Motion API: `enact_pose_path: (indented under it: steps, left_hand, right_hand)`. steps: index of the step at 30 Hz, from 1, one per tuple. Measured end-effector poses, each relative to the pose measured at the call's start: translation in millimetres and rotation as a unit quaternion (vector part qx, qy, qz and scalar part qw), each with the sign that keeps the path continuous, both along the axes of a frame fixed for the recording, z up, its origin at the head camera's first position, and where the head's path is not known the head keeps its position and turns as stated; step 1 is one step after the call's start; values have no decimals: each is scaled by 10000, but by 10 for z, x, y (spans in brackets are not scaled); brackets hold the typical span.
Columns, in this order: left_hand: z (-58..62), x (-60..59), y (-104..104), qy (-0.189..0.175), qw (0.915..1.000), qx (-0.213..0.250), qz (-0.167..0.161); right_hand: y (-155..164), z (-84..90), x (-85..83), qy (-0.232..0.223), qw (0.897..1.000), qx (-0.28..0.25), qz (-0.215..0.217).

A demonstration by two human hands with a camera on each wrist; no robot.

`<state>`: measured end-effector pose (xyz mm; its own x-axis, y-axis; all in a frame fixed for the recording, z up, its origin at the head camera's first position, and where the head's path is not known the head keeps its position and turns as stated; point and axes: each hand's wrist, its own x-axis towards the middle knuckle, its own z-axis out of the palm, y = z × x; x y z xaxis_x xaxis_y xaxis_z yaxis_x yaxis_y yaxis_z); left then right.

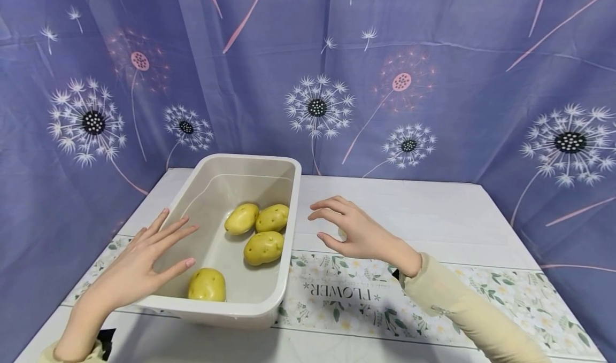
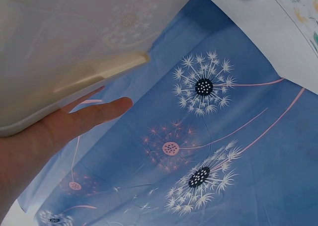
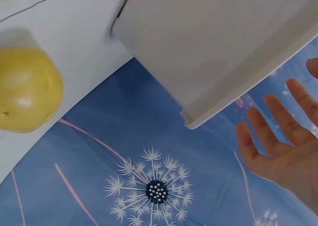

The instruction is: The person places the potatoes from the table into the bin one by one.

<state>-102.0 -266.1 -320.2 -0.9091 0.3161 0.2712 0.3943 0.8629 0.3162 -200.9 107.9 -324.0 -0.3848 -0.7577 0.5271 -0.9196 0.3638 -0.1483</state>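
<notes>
A light grey plastic tub stands on the left of the table with several yellow potatoes in it. One potato lies by the near wall; the others, such as this potato, cluster along the right wall. My left hand is at the tub's left rim, fingers spread and fairly straight. Right of the tub, my right hand hovers with loosely bent fingers, holding nothing. In the right wrist view another potato lies on the table outside the tub; the right hand mostly hides it in the head view.
The white table carries a floral strip printed FLOWER. A purple-blue curtain with dandelion prints hangs behind the table and at both sides.
</notes>
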Motion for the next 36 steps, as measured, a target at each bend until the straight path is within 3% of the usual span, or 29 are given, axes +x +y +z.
enact_pose_path:
  steps: [7,18,36]
  left_hand:
    - [8,3,4,-67,10000,14,10]
    - [10,-3,1,-47,10000,1,8]
    - [-3,-11,-10,-19,10000,-34,30]
  right_hand:
    - [78,-53,5,-108,9999,63,-30]
    - [250,-198,-11,-372,9975,403,-446]
    - [505,-526,-232,-383,9957,463,-700]
